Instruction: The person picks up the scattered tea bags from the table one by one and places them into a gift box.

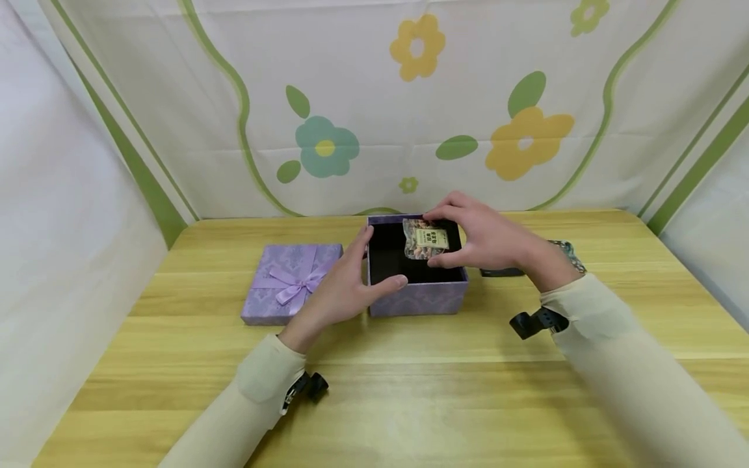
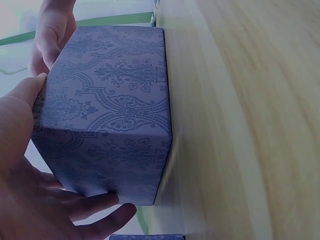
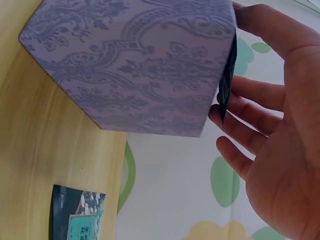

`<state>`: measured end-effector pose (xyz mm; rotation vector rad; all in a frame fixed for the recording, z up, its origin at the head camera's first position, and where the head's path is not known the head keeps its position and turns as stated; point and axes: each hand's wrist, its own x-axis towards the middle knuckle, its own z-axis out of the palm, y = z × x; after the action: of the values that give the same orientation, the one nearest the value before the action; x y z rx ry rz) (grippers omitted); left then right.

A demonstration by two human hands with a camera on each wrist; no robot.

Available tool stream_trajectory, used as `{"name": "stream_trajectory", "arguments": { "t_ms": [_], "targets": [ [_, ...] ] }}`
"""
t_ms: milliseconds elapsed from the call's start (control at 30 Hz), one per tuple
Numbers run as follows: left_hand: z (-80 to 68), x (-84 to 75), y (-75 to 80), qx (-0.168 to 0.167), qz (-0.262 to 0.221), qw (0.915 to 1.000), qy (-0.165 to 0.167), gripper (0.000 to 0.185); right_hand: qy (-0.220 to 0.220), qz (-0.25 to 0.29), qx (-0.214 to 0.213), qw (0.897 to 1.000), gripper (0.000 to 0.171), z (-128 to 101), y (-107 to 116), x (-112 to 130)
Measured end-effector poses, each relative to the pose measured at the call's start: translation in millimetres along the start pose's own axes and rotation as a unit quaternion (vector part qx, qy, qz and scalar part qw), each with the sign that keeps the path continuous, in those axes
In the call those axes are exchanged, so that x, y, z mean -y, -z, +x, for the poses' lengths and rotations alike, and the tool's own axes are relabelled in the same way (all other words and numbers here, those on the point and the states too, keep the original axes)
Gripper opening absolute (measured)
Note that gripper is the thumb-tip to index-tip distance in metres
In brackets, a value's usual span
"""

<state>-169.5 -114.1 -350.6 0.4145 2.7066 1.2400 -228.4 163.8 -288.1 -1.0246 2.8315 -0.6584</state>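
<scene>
An open purple patterned box (image 1: 418,299) with a dark inside stands mid-table. My left hand (image 1: 345,279) rests against its left wall, fingers straight, thumb lying along the front rim. In the left wrist view the box (image 2: 110,110) fills the frame between the thumb and fingers of that hand (image 2: 30,190). My right hand (image 1: 486,237) pinches a small snack packet (image 1: 426,238) between thumb and fingers, just over the box's far right part. From the right wrist the box (image 3: 135,65) shows from outside, with the right hand (image 3: 280,145) curved above its rim.
The box's lid (image 1: 290,283), purple with a ribbon bow, lies flat to the left of the box. Another packet (image 1: 564,250) lies on the wooden table (image 1: 409,390) behind my right wrist, also seen as the packet (image 3: 77,215) from the right wrist. Flowered cloth walls close in the back and sides.
</scene>
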Motion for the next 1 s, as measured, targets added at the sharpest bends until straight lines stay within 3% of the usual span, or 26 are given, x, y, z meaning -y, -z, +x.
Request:
{"name": "stream_trajectory", "arguments": {
  "t_ms": [567,1000],
  "targets": [
    [1.9,-0.8,0.9,-0.005,0.014,0.9999,0.003,0.113,-0.002,0.005,0.022,1.000,0.074,9.9,-24.4,-0.4],
    [-0.2,-2.5,1.0,-0.006,0.014,0.9998,0.012,0.114,0.056,-0.078,0.017,0.995,0.064,14.8,-40.4,2.2]
  ]
}}
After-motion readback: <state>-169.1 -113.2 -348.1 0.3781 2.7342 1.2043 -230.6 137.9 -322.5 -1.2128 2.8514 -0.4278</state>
